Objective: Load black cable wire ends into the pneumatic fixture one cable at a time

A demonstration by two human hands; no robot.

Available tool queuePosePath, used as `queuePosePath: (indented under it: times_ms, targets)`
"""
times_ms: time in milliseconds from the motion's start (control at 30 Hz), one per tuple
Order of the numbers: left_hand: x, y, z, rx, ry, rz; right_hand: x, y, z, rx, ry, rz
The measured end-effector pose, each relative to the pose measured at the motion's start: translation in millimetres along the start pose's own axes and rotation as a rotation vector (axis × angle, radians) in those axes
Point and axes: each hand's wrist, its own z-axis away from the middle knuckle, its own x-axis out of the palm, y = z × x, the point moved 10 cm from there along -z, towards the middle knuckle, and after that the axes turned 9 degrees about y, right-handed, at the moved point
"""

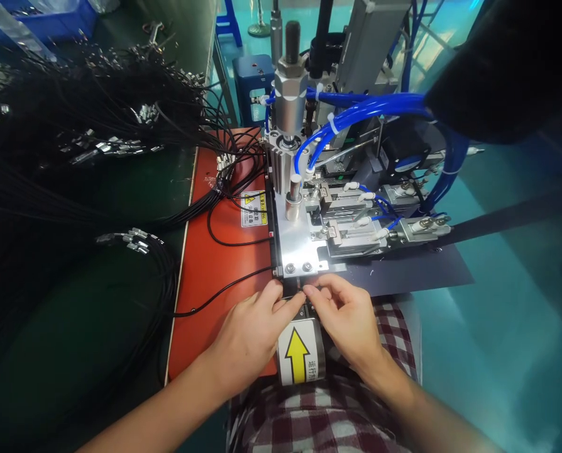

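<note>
My left hand (257, 318) and my right hand (349, 314) meet at the front end of a metal machine (296, 248). Thumb and fingers of both are closed in a pinch, their tips almost touching. Whatever they hold is small, dark and mostly hidden by the fingers. Just below the fingertips is a curved metal end piece with a white label bearing a yellow arrow (298, 355). A black cable (224, 290) runs from the left to the machine's side, close above my left hand.
An orange-red board (215, 264) lies left of the machine. Beyond it are heaped black cables (97, 94) with silver connector ends (139, 240). Blue air hoses (380, 107) arch over the machine's pneumatic cylinders (356, 236). A blue bin (64, 25) stands at the far left.
</note>
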Motion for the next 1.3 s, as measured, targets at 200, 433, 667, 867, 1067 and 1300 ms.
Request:
queuePosePath:
  times_ms: [200,433,667,867,1067,1300]
  targets:
    - [-8.9,3,2,0.034,0.106,0.059,4,0,0,0.012,-0.014,0.055]
    - [-8.3,1,2,0.027,0.110,0.073,1,9,5,-0.072,-0.016,0.068]
    - [-11.9,3,1,0.024,0.115,0.072,9,35,6,0.211,-0.075,-0.254]
    - [-10.5,1,0,0.010,0.099,0.073,12,47,10,0.320,-0.114,-0.310]
    - [-12.3,3,0,0.020,0.124,0.065,2,40,25,0.208,-0.071,-0.190]
    - [-13.0,2,1,0.013,0.131,0.100,-10,-6,23,-0.320,0.017,0.191]
